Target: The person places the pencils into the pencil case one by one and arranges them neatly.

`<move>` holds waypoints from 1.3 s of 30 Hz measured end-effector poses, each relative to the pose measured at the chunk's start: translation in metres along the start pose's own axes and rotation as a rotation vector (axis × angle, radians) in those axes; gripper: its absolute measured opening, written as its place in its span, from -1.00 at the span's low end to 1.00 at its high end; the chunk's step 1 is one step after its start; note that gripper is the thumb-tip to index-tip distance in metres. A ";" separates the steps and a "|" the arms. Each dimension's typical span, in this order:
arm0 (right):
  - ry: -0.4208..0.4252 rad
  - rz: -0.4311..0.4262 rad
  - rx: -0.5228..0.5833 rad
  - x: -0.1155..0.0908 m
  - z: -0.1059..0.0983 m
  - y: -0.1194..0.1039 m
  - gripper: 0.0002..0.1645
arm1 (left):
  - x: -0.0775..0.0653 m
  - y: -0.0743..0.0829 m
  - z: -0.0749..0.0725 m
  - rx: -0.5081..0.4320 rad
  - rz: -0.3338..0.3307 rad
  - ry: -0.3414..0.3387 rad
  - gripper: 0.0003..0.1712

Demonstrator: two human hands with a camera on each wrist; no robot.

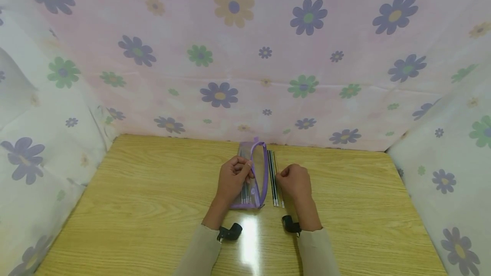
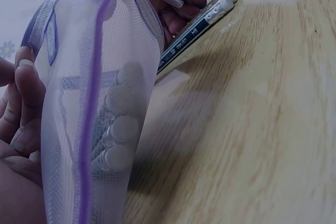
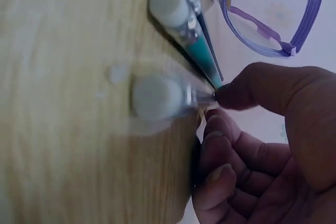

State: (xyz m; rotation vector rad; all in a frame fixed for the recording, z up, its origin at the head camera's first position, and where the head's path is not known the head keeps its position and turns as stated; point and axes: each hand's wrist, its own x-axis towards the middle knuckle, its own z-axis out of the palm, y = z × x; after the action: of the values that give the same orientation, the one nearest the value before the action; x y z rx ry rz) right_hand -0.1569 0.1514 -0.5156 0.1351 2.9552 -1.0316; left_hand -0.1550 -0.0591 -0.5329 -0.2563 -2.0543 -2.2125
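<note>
A see-through mesh pencil case [image 1: 264, 191] with purple edging lies on the table, its zipped mouth gaping toward the right. My left hand [image 1: 231, 181] grips the edge of that mouth between thumb and fingers. Several pencils [image 2: 124, 128] with white eraser ends show through the mesh in the left wrist view. Right of the case, dark pencils [image 1: 272, 182] lie side by side, erasers toward me. Beside them, my right hand [image 1: 297, 182] pinches one pencil [image 3: 157, 96] by its shaft between thumb and index finger; its eraser end points toward the right wrist camera.
The wood-grain table [image 1: 153, 182] runs up to a flowered cloth [image 1: 268, 63] hung behind it and at both sides. Each wrist wears a black camera mount [image 1: 231, 231]. A bright reflection falls on the tabletop between the forearms.
</note>
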 end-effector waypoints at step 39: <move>-0.055 0.082 0.111 -0.003 -0.008 -0.002 -0.58 | 0.000 -0.005 -0.003 0.001 0.006 0.002 -0.83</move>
State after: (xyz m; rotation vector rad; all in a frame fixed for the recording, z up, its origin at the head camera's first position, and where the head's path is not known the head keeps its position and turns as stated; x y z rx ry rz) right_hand -0.1535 0.1542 -0.5078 0.2235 2.8182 -1.1682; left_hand -0.1566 -0.0614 -0.5378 -0.2594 -2.0508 -2.2080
